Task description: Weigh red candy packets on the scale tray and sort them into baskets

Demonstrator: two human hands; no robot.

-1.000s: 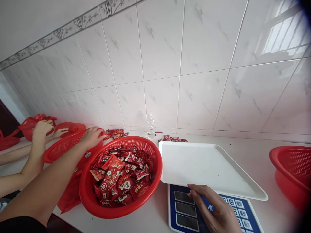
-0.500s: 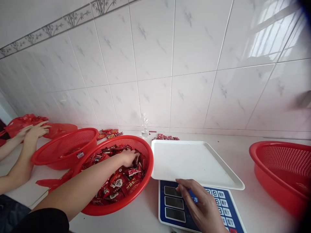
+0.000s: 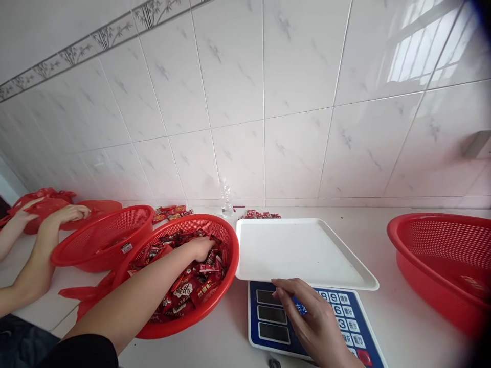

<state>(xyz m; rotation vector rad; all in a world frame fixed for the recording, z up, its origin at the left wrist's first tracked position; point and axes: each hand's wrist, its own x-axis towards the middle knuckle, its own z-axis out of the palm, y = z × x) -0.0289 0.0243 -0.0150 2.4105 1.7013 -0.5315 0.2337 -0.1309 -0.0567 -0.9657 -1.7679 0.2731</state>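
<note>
My left hand (image 3: 202, 249) reaches into a red perforated basket (image 3: 226, 301) filled with red-wrapped candies (image 3: 184, 291). Its fingers curl down among the small packets, and the fingertips are hidden there. Over a blue electronic scale (image 3: 261, 343) hovers my right hand (image 3: 312, 317), holding nothing. Its index finger stretches to the front edge of a white tray (image 3: 295, 250) lying on the scale, with the thumb slightly apart. No candies lie in the tray.
A second red basket (image 3: 126, 232) and a person's hands (image 3: 71, 213) on red plastic bags (image 3: 42, 197) are at left. Another red basket (image 3: 433, 271) stands at right. Along the wall are a clear bottle (image 3: 226, 199) and small packets (image 3: 261, 214).
My left hand has curled more tightly and sunk into the candies. My right hand stays over the scale. The other person's hand has shifted right over the bags, and the view has turned slightly.
</note>
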